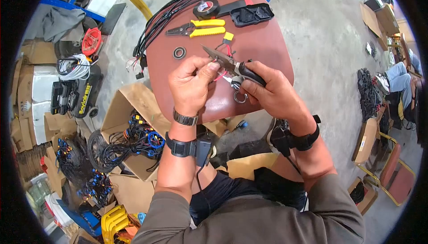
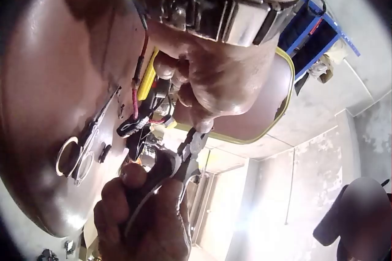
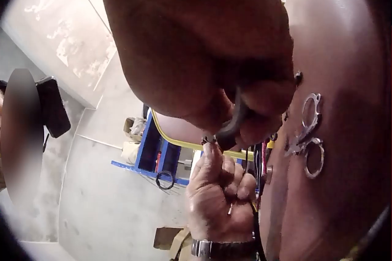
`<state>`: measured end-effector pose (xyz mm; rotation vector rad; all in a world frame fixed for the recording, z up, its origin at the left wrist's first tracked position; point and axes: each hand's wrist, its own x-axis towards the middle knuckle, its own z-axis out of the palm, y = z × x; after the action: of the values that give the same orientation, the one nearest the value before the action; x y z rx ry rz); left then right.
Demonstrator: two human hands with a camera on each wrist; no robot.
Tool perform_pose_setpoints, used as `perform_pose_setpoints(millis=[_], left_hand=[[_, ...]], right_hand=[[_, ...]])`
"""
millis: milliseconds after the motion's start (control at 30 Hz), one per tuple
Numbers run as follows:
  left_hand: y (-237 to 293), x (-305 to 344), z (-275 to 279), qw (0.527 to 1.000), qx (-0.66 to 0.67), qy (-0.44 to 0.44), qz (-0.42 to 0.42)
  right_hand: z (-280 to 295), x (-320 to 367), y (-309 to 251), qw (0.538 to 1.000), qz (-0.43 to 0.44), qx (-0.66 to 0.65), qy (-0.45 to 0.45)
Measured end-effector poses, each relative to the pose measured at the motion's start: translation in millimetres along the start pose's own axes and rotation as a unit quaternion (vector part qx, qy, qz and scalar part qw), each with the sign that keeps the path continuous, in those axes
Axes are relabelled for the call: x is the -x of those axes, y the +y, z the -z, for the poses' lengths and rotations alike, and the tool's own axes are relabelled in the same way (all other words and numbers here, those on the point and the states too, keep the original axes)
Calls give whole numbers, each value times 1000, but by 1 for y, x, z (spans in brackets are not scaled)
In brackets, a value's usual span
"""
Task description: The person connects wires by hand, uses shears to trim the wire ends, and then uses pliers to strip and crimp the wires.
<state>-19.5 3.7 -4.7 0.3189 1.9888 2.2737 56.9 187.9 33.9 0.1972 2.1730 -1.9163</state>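
Pliers [image 1: 225, 62] with black grips are sitting in the right hand [image 1: 274, 92]. Its fingers are curling tight around the handles, and the metal nose is pointing up and to the left. The left hand [image 1: 191, 81] is pinching a thin red wire [image 1: 220, 76] between thumb and fingertips, right next to that nose. Can't tell from any view whether the tip is actually biting the wire or just lying beside it. Both hands are meeting just above the near half of a maroon chair seat [image 1: 263, 47], so the wire is hanging in the air between them, not lying on the seat.

Other stuff is lying on the seat:
- A pair of linked metal rings [image 1: 240, 97] is sitting directly under the hands.
- A small black ring [image 1: 179, 53] is lying off to the left.
- A yellow connector [image 1: 228, 36] with red leads is lying just past the plier tip.
- A yellow-handled wire stripper [image 1: 198, 27] is lying further back, with a roll of black tape [image 1: 206, 8] and a black plastic cover [image 1: 252, 14] behind it.
- A black wire harness [image 1: 169, 12] is draping over the far left corner.

Down on the floor to the left, a cardboard box [image 1: 122, 99] is holding a tangle of cables with blue connectors.
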Motion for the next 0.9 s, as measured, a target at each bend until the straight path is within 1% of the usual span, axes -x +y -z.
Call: perform_pose_setpoints(millis=[67,167,267,300,367,400,467,500,533,600,700,800,833,900], left_hand=[[-2,1,2,1000,-3,-4,-10],[0,0,5,999,27,-22,31],[-7,-4,5,1000,27,-10,2],[-9,-4,8,999,43,-4,12],[-9,-7,13,999,27,-1,43],[-8,-6,14,998,19,2,61],[-5,-5,8,997,24,18,65],[-4,-7,6,997,28,24,63],[-6,-7,8,998,22,18,62],[-9,-10,12,998,12,4,58],[-5,-9,11,997,-10,14,73],[-5,-11,9,997,-28,11,72],[-6,-12,10,996,-26,16,84],[-11,-13,14,997,-5,13,79]], right_hand=[[0,0,3,1000,-19,-19,-9],[-1,-1,4,999,-17,-39,-9],[-3,0,-1,990,-79,-118,3],[-1,-1,4,993,-45,-105,18],[7,-6,18,995,23,-81,47],[12,-7,21,995,51,-62,64],[23,-10,24,989,107,-23,102],[28,-11,24,990,86,14,114],[30,-12,28,984,112,53,128],[34,-17,35,965,165,130,156],[31,-20,38,944,195,204,172],[30,-27,45,908,242,287,187],[31,-29,48,906,228,305,182],[33,-32,50,902,204,342,170]])
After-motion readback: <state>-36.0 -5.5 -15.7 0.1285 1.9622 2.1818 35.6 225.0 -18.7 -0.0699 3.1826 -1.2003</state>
